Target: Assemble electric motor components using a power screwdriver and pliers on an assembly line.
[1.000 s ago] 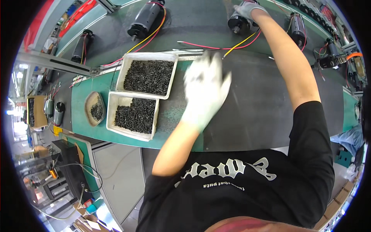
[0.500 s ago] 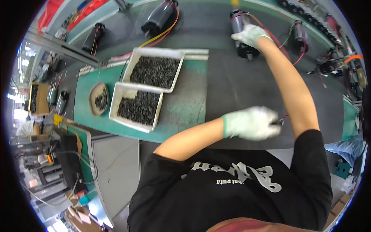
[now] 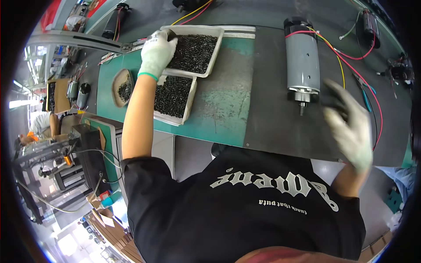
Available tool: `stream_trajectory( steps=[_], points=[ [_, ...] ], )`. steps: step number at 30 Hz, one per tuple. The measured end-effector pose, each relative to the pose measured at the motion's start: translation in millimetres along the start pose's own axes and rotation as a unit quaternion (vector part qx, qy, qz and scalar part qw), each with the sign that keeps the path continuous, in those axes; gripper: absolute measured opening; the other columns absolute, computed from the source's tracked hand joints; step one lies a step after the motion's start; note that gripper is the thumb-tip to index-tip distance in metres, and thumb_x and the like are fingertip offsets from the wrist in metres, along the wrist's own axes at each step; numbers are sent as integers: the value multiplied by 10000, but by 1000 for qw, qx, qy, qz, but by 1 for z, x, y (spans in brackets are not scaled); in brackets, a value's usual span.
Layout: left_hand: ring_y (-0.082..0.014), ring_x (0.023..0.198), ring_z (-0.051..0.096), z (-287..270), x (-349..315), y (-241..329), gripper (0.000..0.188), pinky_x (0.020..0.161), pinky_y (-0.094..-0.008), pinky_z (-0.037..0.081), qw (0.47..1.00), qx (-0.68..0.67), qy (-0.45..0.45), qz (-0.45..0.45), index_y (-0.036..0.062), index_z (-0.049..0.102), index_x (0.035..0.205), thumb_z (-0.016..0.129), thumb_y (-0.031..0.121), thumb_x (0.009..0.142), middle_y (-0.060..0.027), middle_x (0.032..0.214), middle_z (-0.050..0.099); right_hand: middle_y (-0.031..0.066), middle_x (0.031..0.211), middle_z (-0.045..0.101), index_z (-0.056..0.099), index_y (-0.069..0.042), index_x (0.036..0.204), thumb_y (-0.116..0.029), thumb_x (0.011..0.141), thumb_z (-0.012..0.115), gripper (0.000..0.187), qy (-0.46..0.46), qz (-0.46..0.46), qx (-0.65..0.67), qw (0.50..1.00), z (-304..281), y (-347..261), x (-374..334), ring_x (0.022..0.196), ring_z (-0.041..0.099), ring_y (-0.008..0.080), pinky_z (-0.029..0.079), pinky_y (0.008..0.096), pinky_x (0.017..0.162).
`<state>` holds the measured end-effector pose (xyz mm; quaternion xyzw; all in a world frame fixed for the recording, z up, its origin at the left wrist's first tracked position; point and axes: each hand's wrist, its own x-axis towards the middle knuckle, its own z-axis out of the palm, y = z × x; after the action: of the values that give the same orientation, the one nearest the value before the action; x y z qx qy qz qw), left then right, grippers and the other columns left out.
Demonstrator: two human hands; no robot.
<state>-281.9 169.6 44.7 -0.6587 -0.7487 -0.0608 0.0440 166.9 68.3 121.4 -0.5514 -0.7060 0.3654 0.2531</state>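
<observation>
Currently, the gloved left hand [image 3: 157, 53] is at the left rim of the upper white tray [image 3: 217, 49], its fingers curled; something dark shows at their tips, but whether they hold a thing I cannot tell. Small black parts [image 3: 193, 55] fill the tray just right of those fingers. Nearer the body from them sits the lower white tray [image 3: 190, 103] with more such parts, and a shallow dish [image 3: 119, 80] lies to their lower left. The gloved right hand [image 3: 354, 127], blurred, has thumb and fingers spread wide. Just left of these fingertips lies the grey motor [image 3: 302, 61], its shaft [image 3: 302, 109] toward the person. Blue-handled pliers [image 3: 366, 101] and a red wire [image 3: 381, 118] lie right of the same fingertips.
</observation>
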Motion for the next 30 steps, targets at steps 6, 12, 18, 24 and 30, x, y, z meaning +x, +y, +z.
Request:
stream_trajectory(
  steps=[6,12,18,24,30],
  points=[
    [-386,928,634,36,16,12,338,833,-447,494,997,-50,51,42,-7,634,996,674,263,797,-232,952,664,169,1060,658,593,54,1183,-136,942,553,309,583,-116,38,803,-109,99,-46,928,637,231,503,333,880],
    [-409,958,616,24,12,13,320,849,-459,481,999,-40,27,12,-35,615,988,597,238,823,-260,978,648,122,1253,562,486,2,1333,-185,916,643,483,641,-115,-101,752,-189,193,-4,1149,517,202,405,376,1015],
    [-268,824,620,-28,-27,45,178,785,-351,487,958,-278,18,64,-35,578,960,596,100,845,-168,893,637,50,1207,573,498,-56,1318,-222,920,628,450,170,-2,324,931,-216,258,66,1126,510,153,403,332,985],
    [-127,678,511,-57,-107,127,81,626,-244,438,630,-770,-84,62,22,510,842,554,4,776,-93,821,569,24,1032,600,582,-67,1134,-162,858,677,307,143,9,42,989,-225,228,88,937,542,146,442,289,834],
    [-97,571,391,-34,-149,205,146,521,-261,331,136,-946,-289,58,75,450,842,557,6,770,-37,705,382,114,1060,607,513,-14,1214,-34,767,639,465,240,-241,264,903,-148,97,27,992,574,243,460,413,892]
  ],
)
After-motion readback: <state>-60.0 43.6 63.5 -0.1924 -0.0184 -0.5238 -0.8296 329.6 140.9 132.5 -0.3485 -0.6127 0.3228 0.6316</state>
